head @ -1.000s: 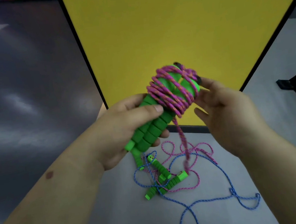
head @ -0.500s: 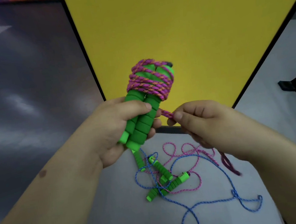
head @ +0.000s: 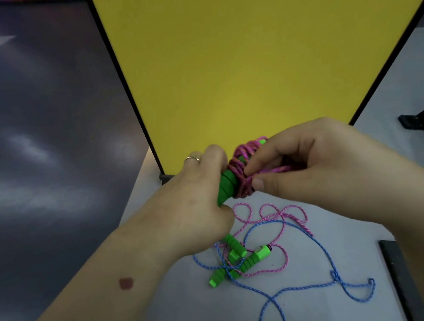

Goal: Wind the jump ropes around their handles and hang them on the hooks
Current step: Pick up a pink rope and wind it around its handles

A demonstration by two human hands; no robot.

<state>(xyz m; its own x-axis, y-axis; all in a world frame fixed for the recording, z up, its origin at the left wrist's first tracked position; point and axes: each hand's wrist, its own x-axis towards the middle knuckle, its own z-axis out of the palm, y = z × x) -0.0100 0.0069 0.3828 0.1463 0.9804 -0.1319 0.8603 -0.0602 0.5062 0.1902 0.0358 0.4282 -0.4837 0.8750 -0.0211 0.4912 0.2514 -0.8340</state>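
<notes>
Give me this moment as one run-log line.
left hand: grips green handles | right hand: pinches pink rope coil | blue rope: loose on table

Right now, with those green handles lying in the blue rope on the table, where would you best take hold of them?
Probably the ribbed foam middle of the green handles, coming straight down from above. They lie flat and crossed on the table, with the blue rope looped over them, so a sideways approach would likely snag the loops.

Sleeves: my forearms were bare, no sleeve in view.
Left hand point(head: 196, 189): I wore a thin band ring point(head: 192, 158) on one finger.
Left forearm: it bore a small round reddish mark point(head: 126, 283).
Right hand point(head: 322, 164): it was bare.
</notes>
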